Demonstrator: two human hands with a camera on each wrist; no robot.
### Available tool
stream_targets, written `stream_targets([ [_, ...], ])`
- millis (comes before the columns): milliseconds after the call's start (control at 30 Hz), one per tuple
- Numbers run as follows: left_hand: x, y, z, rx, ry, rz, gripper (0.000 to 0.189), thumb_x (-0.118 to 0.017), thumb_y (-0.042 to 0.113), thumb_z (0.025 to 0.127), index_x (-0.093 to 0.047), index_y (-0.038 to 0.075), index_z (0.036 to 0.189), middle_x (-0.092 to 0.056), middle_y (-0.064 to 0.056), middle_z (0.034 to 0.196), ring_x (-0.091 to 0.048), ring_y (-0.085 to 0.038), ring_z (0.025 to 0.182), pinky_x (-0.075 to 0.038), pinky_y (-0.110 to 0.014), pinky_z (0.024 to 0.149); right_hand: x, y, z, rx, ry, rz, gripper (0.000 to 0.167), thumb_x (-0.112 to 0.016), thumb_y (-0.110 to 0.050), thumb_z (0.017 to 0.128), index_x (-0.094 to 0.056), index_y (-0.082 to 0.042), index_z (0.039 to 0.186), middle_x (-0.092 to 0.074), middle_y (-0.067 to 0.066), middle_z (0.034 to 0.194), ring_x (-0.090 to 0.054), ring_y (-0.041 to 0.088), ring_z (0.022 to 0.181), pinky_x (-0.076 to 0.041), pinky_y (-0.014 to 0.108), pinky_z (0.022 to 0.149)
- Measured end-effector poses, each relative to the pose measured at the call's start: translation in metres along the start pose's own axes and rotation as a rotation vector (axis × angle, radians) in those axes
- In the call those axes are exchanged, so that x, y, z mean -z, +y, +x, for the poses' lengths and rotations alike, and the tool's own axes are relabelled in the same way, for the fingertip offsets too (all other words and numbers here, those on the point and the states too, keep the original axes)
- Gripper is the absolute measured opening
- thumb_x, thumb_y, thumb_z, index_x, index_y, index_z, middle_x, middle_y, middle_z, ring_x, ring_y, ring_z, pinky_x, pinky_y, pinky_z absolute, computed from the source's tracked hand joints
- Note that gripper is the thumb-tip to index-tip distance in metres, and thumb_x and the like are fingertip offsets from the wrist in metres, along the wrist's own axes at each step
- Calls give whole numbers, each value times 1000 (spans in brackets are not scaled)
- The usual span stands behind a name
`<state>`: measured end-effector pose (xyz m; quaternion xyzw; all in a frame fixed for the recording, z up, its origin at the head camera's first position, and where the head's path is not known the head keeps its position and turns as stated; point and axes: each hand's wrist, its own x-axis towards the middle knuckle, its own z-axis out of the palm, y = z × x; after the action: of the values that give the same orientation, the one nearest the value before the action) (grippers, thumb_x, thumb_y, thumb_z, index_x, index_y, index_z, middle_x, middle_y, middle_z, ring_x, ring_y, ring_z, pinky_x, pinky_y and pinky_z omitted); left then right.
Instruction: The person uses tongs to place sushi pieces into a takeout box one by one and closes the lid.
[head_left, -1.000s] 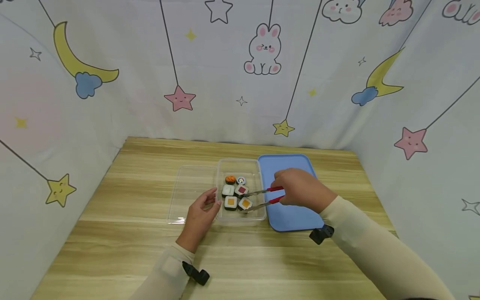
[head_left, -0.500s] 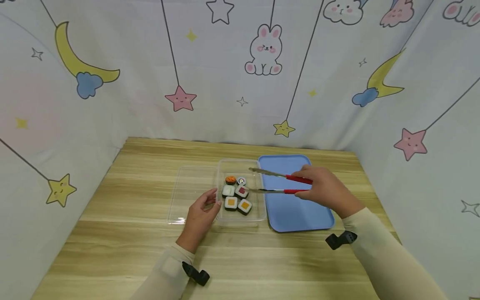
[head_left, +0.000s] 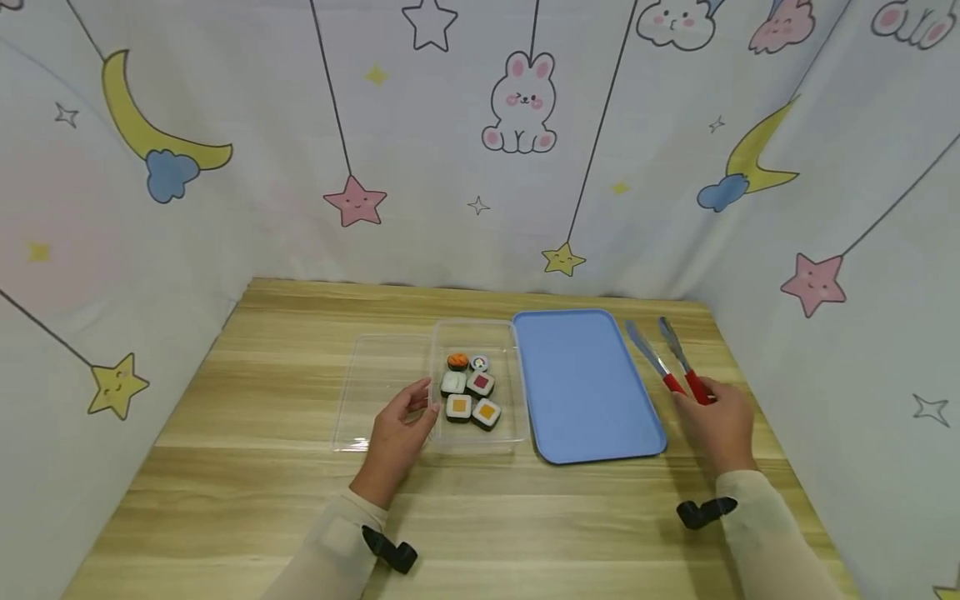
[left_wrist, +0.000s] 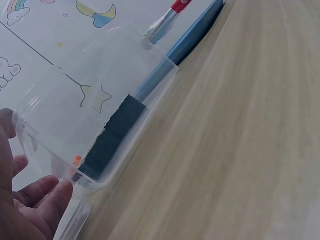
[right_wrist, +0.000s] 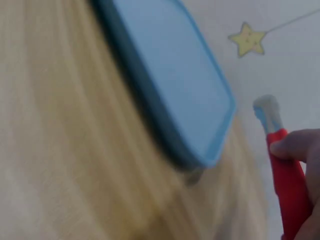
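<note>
My left hand rests with relaxed fingers against the left wall of a clear plastic container. Inside it, several sushi pieces sit in two columns: most have white tops and dark sides, and one is orange-topped. In the left wrist view the container shows side-on, with fingertips right at its end wall. To the right of a blue tray, my right hand holds red-handled metal tongs. The tongs' arms are spread, with nothing between the tips; in the right wrist view my thumb presses the red handle.
A clear lid lies flat on the wooden table, left of the container. The blue tray stands close along the container's right side with nothing on it. A white cartoon-printed curtain encloses the table at the back and sides.
My right hand has carried the tongs from over the container, across the tray, to its right side; their tips now point away from me. My left hand and the sushi have stayed in place.
</note>
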<state>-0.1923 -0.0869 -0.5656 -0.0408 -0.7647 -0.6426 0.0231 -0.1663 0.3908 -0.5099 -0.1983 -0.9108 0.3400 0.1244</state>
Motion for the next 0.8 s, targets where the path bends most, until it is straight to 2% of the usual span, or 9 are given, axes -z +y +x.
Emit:
stream_targets([
  [167, 0, 0, -1, 0, 7, 12, 48, -72, 16, 99, -60, 8, 145, -64, -20, 137, -63, -32, 123, -56, -49, 99, -10, 22, -3, -66, 27, -4, 62, -78, -32, 93, -62, 8, 137, -65, 31, 125, -62, 45, 109, -54, 54, 88],
  [267, 0, -1, 0, 2, 6, 7, 48, -72, 17, 99, -60, 8, 145, -64, -20, 137, -64, -32, 123, -56, -50, 99, -15, 28, -4, -52, 40, -15, 60, -79, -30, 91, -64, 9, 134, -65, 32, 121, -63, 46, 107, -55, 56, 89],
  [500, 0, 1, 0, 22, -7, -23, 48, -73, 17, 99, -60, 9, 145, -63, -20, 138, -63, -32, 125, -54, -52, 101, -23, 38, -5, -11, 76, -52, 55, -82, -30, 89, -69, 6, 129, -68, 28, 112, -64, 41, 98, -52, 48, 80],
  [700, 0, 1, -1, 35, -4, -25, 49, -73, 18, 99, -60, 9, 146, -62, -21, 140, -62, -33, 126, -53, -52, 103, -27, 43, -7, -17, 55, -35, 61, -81, -30, 91, -63, 8, 135, -63, 32, 120, -60, 45, 107, -52, 57, 88],
  [800, 1, 1, -1, 31, -1, -13, 49, -73, 17, 99, -60, 10, 145, -63, -20, 139, -62, -31, 125, -54, -51, 102, -27, 42, -7, -18, 53, -62, 65, -81, -32, 91, -61, 9, 137, -61, 33, 121, -58, 48, 108, -50, 60, 89],
])
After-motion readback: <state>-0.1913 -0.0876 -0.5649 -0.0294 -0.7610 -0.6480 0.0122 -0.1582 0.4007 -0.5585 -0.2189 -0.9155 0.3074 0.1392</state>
